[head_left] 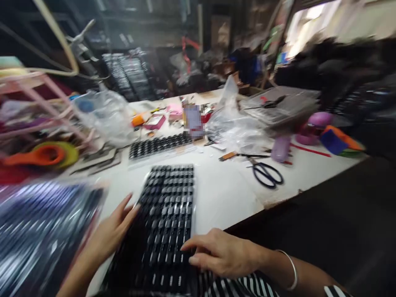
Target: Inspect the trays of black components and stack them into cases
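A long black tray [168, 214] with rows of small glossy black pieces, edged in clear plastic, lies lengthwise in front of me. My left hand [114, 227] is at its left edge, thumb and fingers stretched apart. Over the lower right edge is my right hand [221, 251], its index finger and thumb apart on the pieces and the other fingers curled. I see nothing held between those fingertips, though blur softens the detail. A striped black-and-white cloth [241, 285] shows below the right wrist.
Left lies a stack of shiny plastic-wrapped sheets [40, 235]; orange-handled scissors [46, 154] are behind it. Another black tray [159, 146] sits further back. To the right are dark-handled scissors [267, 174], an orange cutter [229, 156], clear plastic bags [238, 130] and the table edge [264, 206].
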Demonstrator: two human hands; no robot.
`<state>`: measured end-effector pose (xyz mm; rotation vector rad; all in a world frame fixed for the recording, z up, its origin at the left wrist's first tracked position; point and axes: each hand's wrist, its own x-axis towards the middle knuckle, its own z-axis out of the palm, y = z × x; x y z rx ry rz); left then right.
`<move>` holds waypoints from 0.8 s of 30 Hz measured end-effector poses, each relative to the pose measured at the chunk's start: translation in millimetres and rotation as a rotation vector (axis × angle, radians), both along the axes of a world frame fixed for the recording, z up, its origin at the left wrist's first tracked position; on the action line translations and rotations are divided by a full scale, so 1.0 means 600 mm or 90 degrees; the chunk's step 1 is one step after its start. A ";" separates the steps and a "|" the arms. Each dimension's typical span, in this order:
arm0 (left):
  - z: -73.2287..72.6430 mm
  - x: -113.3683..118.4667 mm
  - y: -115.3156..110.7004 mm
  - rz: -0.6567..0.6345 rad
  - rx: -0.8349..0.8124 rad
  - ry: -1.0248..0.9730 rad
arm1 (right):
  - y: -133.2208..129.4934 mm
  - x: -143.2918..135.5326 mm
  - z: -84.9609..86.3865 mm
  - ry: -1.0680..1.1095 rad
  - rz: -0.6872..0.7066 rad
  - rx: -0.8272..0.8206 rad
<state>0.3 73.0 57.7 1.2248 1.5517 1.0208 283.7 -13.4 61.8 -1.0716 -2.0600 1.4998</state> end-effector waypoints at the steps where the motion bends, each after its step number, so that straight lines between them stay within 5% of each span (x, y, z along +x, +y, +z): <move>1: 0.004 0.012 0.014 -0.027 -0.011 0.119 | -0.008 -0.015 -0.004 0.028 0.037 -0.017; 6: 0.009 0.103 0.109 -0.095 0.000 0.162 | -0.026 -0.101 -0.034 0.116 0.065 -0.046; 10: 0.022 0.152 0.118 -0.151 0.032 0.113 | -0.025 -0.116 -0.043 0.156 0.078 0.026; 13: 0.046 0.134 0.077 -0.149 0.079 0.081 | -0.027 -0.065 -0.035 0.198 0.048 0.051; 16: 0.053 0.071 0.007 -0.021 0.121 0.045 | -0.021 0.020 -0.033 0.240 -0.182 0.024; 20: 0.009 -0.009 -0.090 0.178 0.076 0.118 | 0.010 0.108 -0.058 0.168 -0.527 0.108; 24: -0.040 -0.015 -0.141 0.213 0.017 0.051 | 0.037 0.115 -0.084 0.040 -0.561 0.121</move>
